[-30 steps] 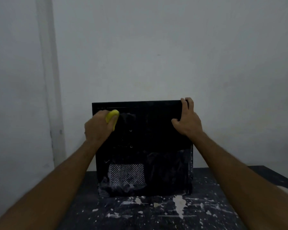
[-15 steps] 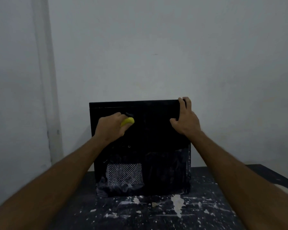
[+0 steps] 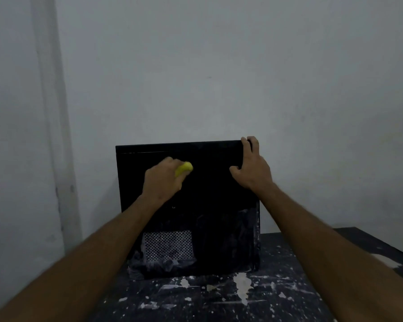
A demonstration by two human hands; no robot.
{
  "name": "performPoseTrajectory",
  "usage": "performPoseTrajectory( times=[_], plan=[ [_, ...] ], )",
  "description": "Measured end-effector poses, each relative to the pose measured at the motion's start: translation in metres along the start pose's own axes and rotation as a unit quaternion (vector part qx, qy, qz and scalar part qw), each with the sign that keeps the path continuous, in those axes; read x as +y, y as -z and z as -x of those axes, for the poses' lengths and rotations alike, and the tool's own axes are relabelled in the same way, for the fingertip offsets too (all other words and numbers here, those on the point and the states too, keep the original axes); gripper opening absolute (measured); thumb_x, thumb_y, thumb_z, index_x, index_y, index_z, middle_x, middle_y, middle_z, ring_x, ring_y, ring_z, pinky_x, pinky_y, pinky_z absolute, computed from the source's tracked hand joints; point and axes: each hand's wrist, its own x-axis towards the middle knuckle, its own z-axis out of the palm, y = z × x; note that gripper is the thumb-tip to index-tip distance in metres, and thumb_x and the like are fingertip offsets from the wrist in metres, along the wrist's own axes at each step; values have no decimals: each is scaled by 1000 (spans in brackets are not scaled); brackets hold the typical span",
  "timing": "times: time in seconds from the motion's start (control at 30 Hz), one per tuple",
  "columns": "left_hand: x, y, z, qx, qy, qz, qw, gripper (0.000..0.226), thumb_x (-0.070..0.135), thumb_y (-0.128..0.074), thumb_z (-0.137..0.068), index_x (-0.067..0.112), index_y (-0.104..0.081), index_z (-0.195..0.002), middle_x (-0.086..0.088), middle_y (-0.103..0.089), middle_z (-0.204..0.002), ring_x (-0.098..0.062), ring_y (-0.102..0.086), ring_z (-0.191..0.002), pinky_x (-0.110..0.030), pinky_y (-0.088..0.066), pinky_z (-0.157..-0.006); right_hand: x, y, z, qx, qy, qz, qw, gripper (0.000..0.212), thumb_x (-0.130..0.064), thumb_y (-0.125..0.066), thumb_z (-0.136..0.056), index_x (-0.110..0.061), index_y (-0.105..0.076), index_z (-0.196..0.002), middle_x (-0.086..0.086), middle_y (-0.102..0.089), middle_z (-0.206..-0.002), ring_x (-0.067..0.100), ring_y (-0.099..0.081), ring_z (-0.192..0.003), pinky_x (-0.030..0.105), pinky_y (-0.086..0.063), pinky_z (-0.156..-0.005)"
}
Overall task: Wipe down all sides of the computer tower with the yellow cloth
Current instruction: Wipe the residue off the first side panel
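Pale grey wall (image 3: pixel 219 66) fills everything behind the computer tower (image 3: pixel 209 205), with a lighter vertical strip (image 3: pixel 54 112) running down it off to the tower's left. You have the tower standing upright on a dark table (image 3: pixel 289 287) that is spattered with white paint flecks, and its broad black side panel faces you. Low on that panel, toward its left corner, sits a perforated vent grille (image 3: pixel 168 245), and the lower part of the panel around the grille and along its right edge looks smeared with grey streaks.

Your left hand (image 3: pixel 161 182) is against the upper left part of the panel, below the tower's top edge. Its fingers are curled tight round the yellow cloth (image 3: pixel 183 168), which is bunched small and shows only as a yellow lump poking out at the hand's upper right. The cloth seems to be touching the panel, though the dim light makes the contact hard to confirm.

Your right hand (image 3: pixel 251 168) is at the tower's upper right corner. Its fingers hook over the top edge there, close together, while the thumb lies bent against the face of the panel, set apart from the fingers. Both of your bare forearms reach in from the lower corners toward the tower.
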Motion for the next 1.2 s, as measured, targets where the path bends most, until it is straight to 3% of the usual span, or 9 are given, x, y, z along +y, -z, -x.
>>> performPoseTrajectory(
  times=[0.07, 0.2, 0.37, 0.47, 0.53, 0.73, 0.97, 1.1, 1.2],
  plan=[
    [1, 0, -2, -44, -41, -25, 998, 40, 58, -62, -95, 26, -74, -116, 5, -65, -99, -22, -69, -90, -37, -54, -70, 0, 0, 0, -1, 0, -1, 1000, 86, -35, -67, -83, -14, -24, -155, -1, -10, -162, 32, -61, -86, 36, -49, -70],
    [5, 4, -12, 63, 66, 27, 995, 38, 57, -62, -97, 25, -74, -115, 2, -65, -101, -26, -68, -89, -37, -49, -69, -1, 2, 1, -4, 1, 2, 1000, 87, -35, -66, -83, -13, -23, -155, -1, -9, -162, 30, -60, -85, 34, -46, -69],
    [17, -12, -2, -104, -117, -67, 985, 40, 60, -56, -97, 31, -72, -119, 5, -63, -107, -24, -69, -90, -37, -53, -68, 0, 4, 1, -9, 1, 7, 1000, 88, -37, -67, -82, -14, -23, -155, 0, -10, -162, 32, -61, -88, 36, -49, -71],
    [20, -3, -10, 14, 19, -10, 1000, 38, 59, -58, -98, 30, -74, -115, 3, -64, -102, -26, -69, -88, -36, -51, -66, -3, 4, 1, -9, 2, 8, 1000, 88, -37, -66, -82, -14, -23, -155, 0, -11, -161, 33, -60, -86, 35, -46, -69],
    [23, -9, -8, 47, 11, -8, 999, 35, 55, -61, -98, 27, -74, -115, 1, -62, -101, -27, -68, -84, -34, -46, -62, -1, 5, 1, -10, 2, 11, 1000, 87, -37, -66, -82, -13, -23, -155, 0, -11, -161, 32, -59, -86, 35, -45, -69],
    [17, -31, 35, -192, -186, -131, 955, 38, 54, -55, -98, 28, -68, -123, 2, -59, -108, -23, -67, -88, -34, -46, -60, -1, 10, 1, -22, 0, 18, 1000, 89, -37, -66, -82, -13, -23, -155, 0, -11, -161, 35, -62, -90, 37, -48, -71],
    [9, -8, 4, 42, -20, -38, 998, 33, 52, -65, -96, 25, -74, -113, -1, -63, -99, -28, -68, -80, -37, -53, -59, -2, 10, 1, -28, -1, 14, 1000, 89, -36, -66, -82, -14, -22, -155, -1, -10, -161, 33, -60, -86, 37, -49, -70],
    [17, -25, 28, -232, -219, -141, 937, 36, 54, -54, -99, 29, -69, -121, 2, -61, -111, -24, -68, -96, -33, -48, -63, -3, 10, 1, -25, -3, 15, 1000, 88, -36, -66, -81, -14, -23, -155, 0, -11, -160, 33, -59, -86, 36, -46, -70],
    [18, -23, 14, -96, -120, -79, 985, 39, 59, -54, -98, 28, -72, -115, 1, -65, -105, -26, -70, -90, -38, -54, -65, -2, 10, 0, -24, -1, 15, 1000, 89, -36, -66, -82, -13, -22, -155, 0, -11, -161, 34, -60, -86, 36, -46, -70]
  ],
)
